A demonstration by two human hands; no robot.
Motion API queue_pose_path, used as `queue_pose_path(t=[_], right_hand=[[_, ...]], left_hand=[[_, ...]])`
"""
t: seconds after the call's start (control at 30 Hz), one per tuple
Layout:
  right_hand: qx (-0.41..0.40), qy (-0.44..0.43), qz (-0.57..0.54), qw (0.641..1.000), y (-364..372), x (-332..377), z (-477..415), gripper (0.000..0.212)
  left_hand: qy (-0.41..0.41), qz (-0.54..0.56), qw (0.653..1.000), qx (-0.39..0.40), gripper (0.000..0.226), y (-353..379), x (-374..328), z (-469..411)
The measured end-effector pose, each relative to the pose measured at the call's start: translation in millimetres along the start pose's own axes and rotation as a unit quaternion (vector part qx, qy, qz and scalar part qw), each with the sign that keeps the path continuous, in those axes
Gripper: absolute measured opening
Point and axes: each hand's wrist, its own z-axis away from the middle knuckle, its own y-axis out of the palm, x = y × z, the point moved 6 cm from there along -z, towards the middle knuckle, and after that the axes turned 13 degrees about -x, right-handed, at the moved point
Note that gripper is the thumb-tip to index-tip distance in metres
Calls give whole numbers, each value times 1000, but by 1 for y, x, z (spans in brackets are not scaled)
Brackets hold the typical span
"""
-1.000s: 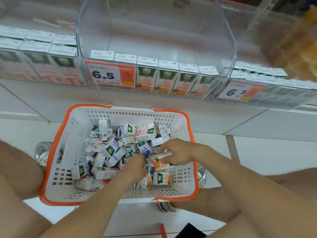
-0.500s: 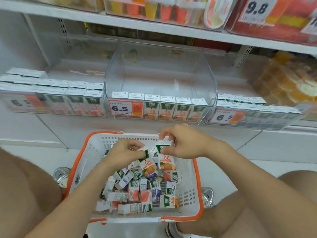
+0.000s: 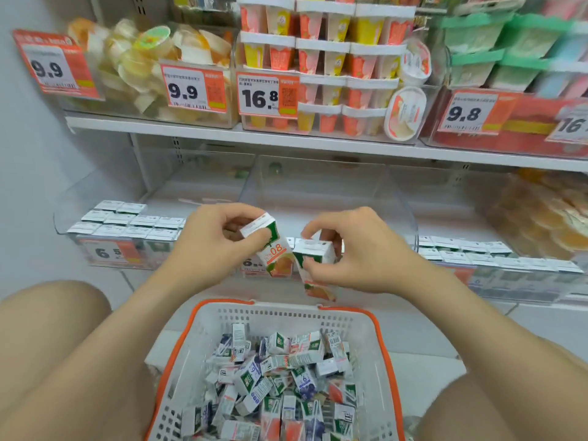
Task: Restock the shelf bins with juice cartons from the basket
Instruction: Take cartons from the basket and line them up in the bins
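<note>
Restocking looks barely begun — the white, orange-rimmed plastic basket point(image 3: 286, 316) at six o'clock sits heaped. Left hand point(image 3: 216, 246) pinches a small white-green juice carton point(image 3: 274, 251), right hand point(image 3: 359, 253) a second carton point(image 3: 313, 254), before the clear twelve-o'clock bin point(image 3: 318, 186).

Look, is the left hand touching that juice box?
Touching. The head view shows the left hand pinching the juice box between thumb and fingers.
</note>
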Motion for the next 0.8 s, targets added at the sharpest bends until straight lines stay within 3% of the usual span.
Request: queue_pose_path(t=[0.07, 0.2, 0.37, 0.47, 0.63, 0.8], right_hand=[[-42, -5, 5, 999, -8, -2, -19, 51], [-75, -2, 27, 997, -4, -17, -59, 32], [-83, 60, 24, 994, 38, -54, -82, 30], [-34, 85, 34, 995, 71, -72, -80, 26], [51, 71, 8, 996, 97, -70, -84, 36], [126, 73, -45, 988, 113, -61, -85, 36]], left_hand=[[45, -43, 998, -1, 18, -5, -9, -17], [125, -160, 979, -28, 27, 0, -14, -53], [163, -303, 939, -23, 38, 21, 9, -79], [169, -417, 892, -34, 34, 32, 29, -78], [147, -564, 806, 100, 31, 57, 51, -83], [135, -608, 765, 162, 49, 61, 67, -81]])
